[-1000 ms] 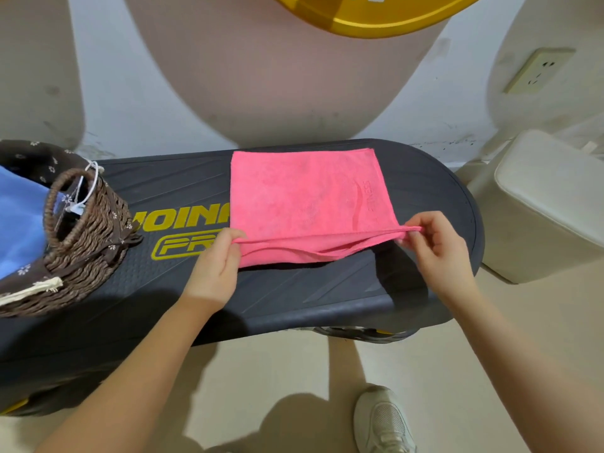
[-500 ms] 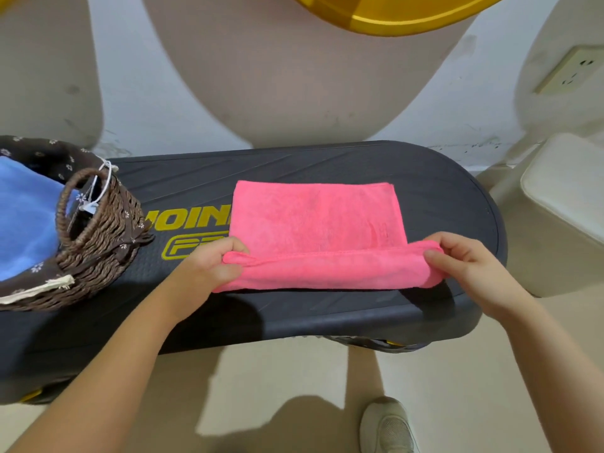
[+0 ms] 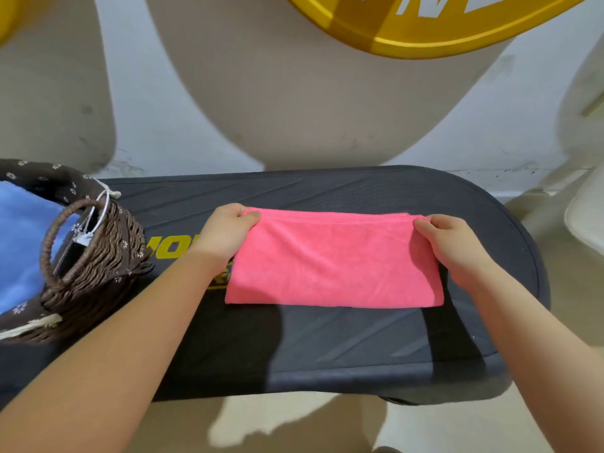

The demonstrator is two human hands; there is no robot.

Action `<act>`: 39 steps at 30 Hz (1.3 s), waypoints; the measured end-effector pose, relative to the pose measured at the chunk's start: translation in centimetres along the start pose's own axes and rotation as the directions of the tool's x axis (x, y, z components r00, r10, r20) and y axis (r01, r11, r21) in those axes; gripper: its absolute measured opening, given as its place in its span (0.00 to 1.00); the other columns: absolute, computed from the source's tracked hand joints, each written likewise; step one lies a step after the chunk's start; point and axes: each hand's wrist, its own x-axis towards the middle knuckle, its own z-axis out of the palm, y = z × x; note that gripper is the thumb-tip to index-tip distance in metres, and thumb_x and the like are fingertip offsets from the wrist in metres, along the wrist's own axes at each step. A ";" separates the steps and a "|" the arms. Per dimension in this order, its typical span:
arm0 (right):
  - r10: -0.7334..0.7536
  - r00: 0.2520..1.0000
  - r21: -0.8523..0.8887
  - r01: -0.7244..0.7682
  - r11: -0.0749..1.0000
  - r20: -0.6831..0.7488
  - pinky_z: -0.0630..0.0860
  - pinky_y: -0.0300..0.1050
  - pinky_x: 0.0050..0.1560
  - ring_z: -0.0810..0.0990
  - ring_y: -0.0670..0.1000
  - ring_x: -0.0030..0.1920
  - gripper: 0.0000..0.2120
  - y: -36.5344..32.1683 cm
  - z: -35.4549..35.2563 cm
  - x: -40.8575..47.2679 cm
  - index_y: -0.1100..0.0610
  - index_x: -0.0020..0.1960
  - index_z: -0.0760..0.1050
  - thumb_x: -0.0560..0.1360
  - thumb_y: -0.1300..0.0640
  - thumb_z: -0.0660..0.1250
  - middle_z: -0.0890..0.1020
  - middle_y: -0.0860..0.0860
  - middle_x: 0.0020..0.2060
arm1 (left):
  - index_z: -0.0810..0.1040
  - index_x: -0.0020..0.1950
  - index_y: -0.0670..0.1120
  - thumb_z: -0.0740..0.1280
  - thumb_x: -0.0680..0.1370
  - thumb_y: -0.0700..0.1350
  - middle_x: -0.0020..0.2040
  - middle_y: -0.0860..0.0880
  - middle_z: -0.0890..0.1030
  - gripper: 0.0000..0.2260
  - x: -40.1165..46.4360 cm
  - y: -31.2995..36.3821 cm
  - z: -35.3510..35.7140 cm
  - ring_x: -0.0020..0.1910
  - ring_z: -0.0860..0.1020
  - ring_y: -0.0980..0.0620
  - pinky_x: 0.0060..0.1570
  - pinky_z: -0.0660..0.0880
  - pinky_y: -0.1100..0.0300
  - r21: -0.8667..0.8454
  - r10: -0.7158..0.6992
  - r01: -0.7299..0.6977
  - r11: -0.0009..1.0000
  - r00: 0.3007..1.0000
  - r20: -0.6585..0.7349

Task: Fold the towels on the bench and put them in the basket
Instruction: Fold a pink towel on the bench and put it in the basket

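Note:
A pink towel (image 3: 333,263) lies folded in half on the dark bench (image 3: 359,348), its fold along the near side. My left hand (image 3: 225,233) pinches the towel's far left corner. My right hand (image 3: 451,243) pinches its far right corner. Both held corners rest at the towel's far edge. A brown wicker basket (image 3: 94,266) with a loop handle stands on the bench's left end, and a blue towel (image 3: 19,243) lies inside it.
A white wall stands right behind the bench. A yellow rounded object (image 3: 425,24) hangs at the top. A white bin (image 3: 588,220) sits on the floor at the right. Beige floor lies below the bench's near edge.
Both hands carried the towel's near edge away from me and laid it on the far edge, so the towel now lies folded in half. The view has tilted up slightly.

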 end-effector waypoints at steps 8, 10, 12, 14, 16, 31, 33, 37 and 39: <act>-0.146 0.982 -0.422 0.083 0.903 -0.119 0.62 0.45 0.41 0.71 0.57 0.43 0.15 -0.7 1.2 1.8 0.64 0.40 0.70 0.81 0.58 0.54 0.73 0.56 0.39 | 0.71 0.56 0.41 0.57 0.78 0.39 0.47 0.41 0.76 0.09 1.6 1.2 1.5 0.50 0.75 0.40 0.49 0.69 0.55 0.289 0.134 -0.067 0.955 0.967 -0.219; -0.108 0.984 -0.469 0.031 0.883 -0.140 0.62 0.45 0.41 0.70 0.58 0.41 0.17 -0.9 1.7 1.9 0.60 0.34 0.64 0.81 0.58 0.53 0.73 0.59 0.39 | 0.71 0.57 0.43 0.57 0.76 0.38 0.43 0.43 0.75 0.11 1.6 1.0 1.7 0.48 0.75 0.39 0.48 0.71 0.53 0.335 0.159 -0.082 0.939 0.964 -0.211; -0.077 0.979 -0.489 -0.024 0.872 -0.187 0.64 0.46 0.42 0.72 0.61 0.43 0.17 -1.0 1.9 1.9 0.62 0.36 0.66 0.81 0.58 0.52 0.77 0.63 0.44 | 0.70 0.58 0.43 0.57 0.76 0.38 0.40 0.43 0.74 0.11 1.5 0.8 1.8 0.46 0.75 0.38 0.46 0.71 0.52 0.382 0.184 -0.099 0.919 0.964 -0.192; -0.047 0.973 -0.519 -0.080 0.851 -0.227 0.68 0.50 0.45 0.76 0.65 0.50 0.15 -0.9 2.1 1.8 0.67 0.48 0.71 0.81 0.58 0.51 0.77 0.66 0.50 | 0.69 0.60 0.43 0.57 0.77 0.38 0.42 0.41 0.75 0.12 1.5 0.7 1.8 0.48 0.75 0.37 0.46 0.71 0.51 0.420 0.214 -0.126 0.899 0.962 -0.170; -0.025 0.968 -0.583 -0.130 0.802 -0.250 0.70 0.53 0.48 0.75 0.67 0.53 0.14 -0.7 2.3 1.5 0.66 0.55 0.69 0.81 0.59 0.49 0.77 0.66 0.53 | 0.67 0.63 0.43 0.56 0.77 0.37 0.52 0.39 0.77 0.14 1.4 0.7 2.0 0.53 0.75 0.36 0.49 0.71 0.50 0.474 0.210 -0.107 0.874 0.963 -0.170; -0.397 0.845 -0.653 0.531 0.540 0.359 0.47 0.53 0.75 0.50 0.53 0.77 0.37 -1.9 10.9 -3.2 0.52 0.77 0.50 0.71 0.40 0.33 0.51 0.52 0.77 | 0.43 0.77 0.46 0.42 0.77 0.61 0.77 0.49 0.41 0.32 -1.3 -1.7 6.0 0.76 0.41 0.53 0.71 0.36 0.60 0.728 0.382 -0.487 0.483 0.865 0.325; -0.339 0.890 -0.719 0.449 0.530 0.305 0.42 0.53 0.75 0.44 0.52 0.77 0.33 -1.4 10.1 -2.5 0.47 0.77 0.44 0.74 0.36 0.35 0.46 0.50 0.77 | 0.40 0.76 0.47 0.35 0.68 0.67 0.77 0.49 0.40 0.40 -0.9 -2.5 5.2 0.76 0.40 0.53 0.71 0.37 0.59 0.741 0.376 -0.480 0.469 0.868 0.324; -0.259 0.942 -0.786 0.322 0.527 0.212 0.42 0.54 0.74 0.43 0.53 0.77 0.30 -0.2 6.8 -1.4 0.46 0.76 0.43 0.77 0.37 0.40 0.45 0.50 0.77 | 0.39 0.76 0.47 0.35 0.61 0.73 0.77 0.45 0.37 0.49 -1.1 -2.5 4.3 0.76 0.38 0.49 0.73 0.38 0.56 0.777 0.319 -0.445 0.446 0.890 0.327; -0.208 0.967 -0.793 0.240 0.559 0.146 0.43 0.55 0.75 0.44 0.53 0.77 0.30 0.8 4.8 -0.9 0.48 0.77 0.43 0.79 0.38 0.42 0.46 0.50 0.77 | 0.39 0.76 0.46 0.36 0.59 0.74 0.76 0.44 0.37 0.52 -1.2 -2.3 4.0 0.76 0.38 0.48 0.73 0.38 0.55 0.789 0.309 -0.429 0.440 0.897 0.315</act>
